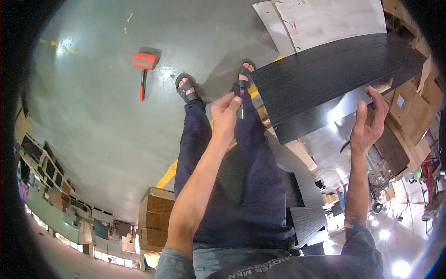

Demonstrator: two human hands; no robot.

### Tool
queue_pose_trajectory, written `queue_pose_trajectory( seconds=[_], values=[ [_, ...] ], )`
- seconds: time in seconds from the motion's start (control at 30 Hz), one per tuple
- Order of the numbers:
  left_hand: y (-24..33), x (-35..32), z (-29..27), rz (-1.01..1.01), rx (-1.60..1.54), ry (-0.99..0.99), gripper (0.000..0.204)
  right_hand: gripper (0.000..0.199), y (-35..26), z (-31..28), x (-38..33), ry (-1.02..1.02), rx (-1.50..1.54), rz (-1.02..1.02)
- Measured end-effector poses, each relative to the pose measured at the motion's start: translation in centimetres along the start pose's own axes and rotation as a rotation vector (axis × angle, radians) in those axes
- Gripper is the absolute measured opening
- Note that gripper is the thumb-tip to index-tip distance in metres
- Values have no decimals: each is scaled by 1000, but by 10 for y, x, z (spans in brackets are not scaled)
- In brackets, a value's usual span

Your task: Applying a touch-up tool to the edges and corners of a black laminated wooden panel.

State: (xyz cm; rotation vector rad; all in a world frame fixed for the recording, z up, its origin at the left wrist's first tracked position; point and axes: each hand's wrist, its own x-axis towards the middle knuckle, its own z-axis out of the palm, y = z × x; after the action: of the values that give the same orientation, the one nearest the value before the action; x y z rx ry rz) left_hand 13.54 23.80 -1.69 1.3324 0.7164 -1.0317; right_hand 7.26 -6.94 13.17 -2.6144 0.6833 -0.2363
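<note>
My left hand (224, 114) is closed, thumb over fingers, around a small tool with a dark upper part and a slim shiny metal shaft (242, 111). Whether it is a screwdriver cannot be made out. To the right lies a long black wood-grain board (334, 69), with a glossy dark face along its near side. Beside that near edge is my right hand (369, 123), thumb and fingers apart and nothing seen between them. Whether its fingertips touch the board is unclear.
A red-headed mallet (146, 61) lies on the grey floor left of my feet. White panels (332, 23) sit beyond the board. Cardboard boxes (157, 218) stand at lower left, more cardboard (413, 109) at right. A yellow line (168, 174) crosses the floor; dark panels (306, 223) rest near my legs.
</note>
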Motion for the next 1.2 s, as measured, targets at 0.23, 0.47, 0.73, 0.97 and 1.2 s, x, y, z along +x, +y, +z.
queue_pose_trajectory(
  seconds=[0.23, 0.47, 0.73, 0.97, 1.2],
  values=[
    [-28, 25, 2, -29, -83, 8, 31, 30, 14, 49, -5, -149, -215, -163],
    [-61, 69, -16, 96, 90, 62, 35, 49, 7, 69, -12, -182, -313, -161],
    [-49, 101, 14, 242, 222, 41, 32, 51, 8, 66, -10, -192, -327, -153],
    [-59, 124, 18, 405, 255, 69, 26, 51, 10, 69, -10, -191, -317, -148],
    [-57, 116, 15, 401, 417, -2, 26, 51, 11, 69, -10, -186, -328, -151]
  ],
)
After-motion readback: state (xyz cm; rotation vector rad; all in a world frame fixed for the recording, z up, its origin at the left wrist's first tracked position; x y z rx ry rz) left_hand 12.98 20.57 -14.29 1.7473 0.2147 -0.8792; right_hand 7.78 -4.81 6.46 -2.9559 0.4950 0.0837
